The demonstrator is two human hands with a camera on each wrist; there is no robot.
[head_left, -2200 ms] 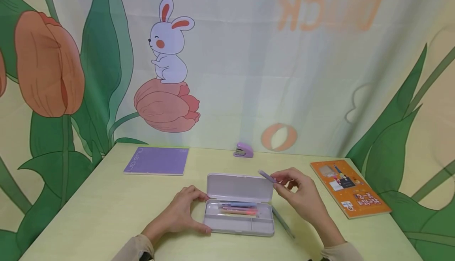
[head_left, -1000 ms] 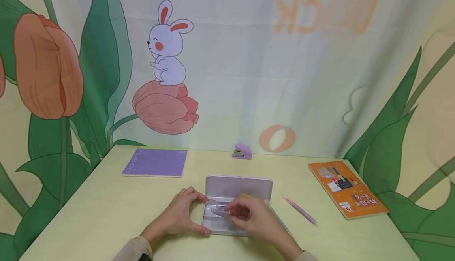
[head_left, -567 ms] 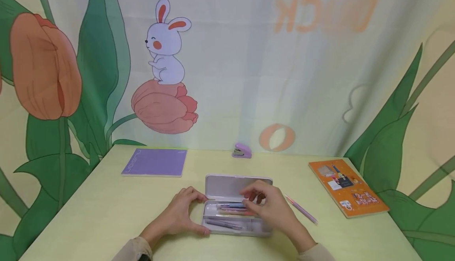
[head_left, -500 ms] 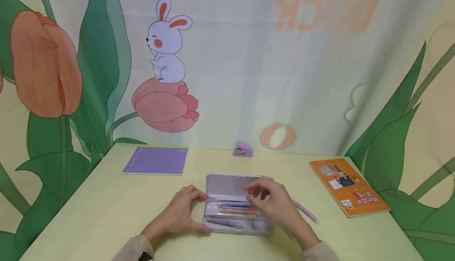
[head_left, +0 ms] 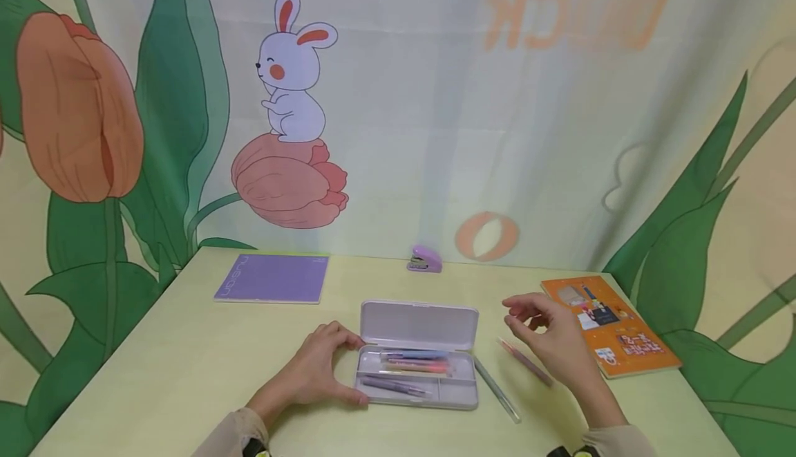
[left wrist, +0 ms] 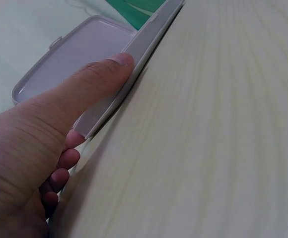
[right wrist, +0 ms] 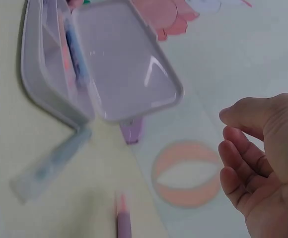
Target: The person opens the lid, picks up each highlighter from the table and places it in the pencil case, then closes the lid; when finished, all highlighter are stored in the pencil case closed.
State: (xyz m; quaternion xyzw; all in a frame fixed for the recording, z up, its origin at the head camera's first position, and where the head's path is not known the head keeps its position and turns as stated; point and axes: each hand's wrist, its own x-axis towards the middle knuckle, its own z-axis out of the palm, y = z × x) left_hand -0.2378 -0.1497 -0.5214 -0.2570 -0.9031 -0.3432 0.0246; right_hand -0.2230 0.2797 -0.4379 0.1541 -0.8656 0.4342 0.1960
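Note:
A pale grey pencil case [head_left: 459,396] lies on the table, its lid [head_left: 418,327] raised behind it. My left hand [head_left: 314,367] grips its left end, with the thumb [left wrist: 102,74] along the front wall and the fingers round the back corner. Several coloured pens [head_left: 415,361] lie in the rear compartment, and a purple-grey pen [head_left: 394,386] lies in the long front one. My right hand [head_left: 550,336] is to the right of the case, fingers loosely bent and holding nothing. Below it on the table is a pink-and-purple pen [head_left: 525,361]. A grey-green pen [head_left: 497,389] lies against the case's right side.
A purple notebook [head_left: 273,279] lies at the back left. At the back edge stands a small lilac stapler [head_left: 425,260]. An orange booklet [head_left: 612,325] lies at the right, partly overlapped by my right hand. A printed curtain [head_left: 398,111] hangs behind the table.
My right hand has laid the purple-grey pen in the front compartment, let go and moved right, above the pink-and-purple pen. My left hand has stayed on the case.

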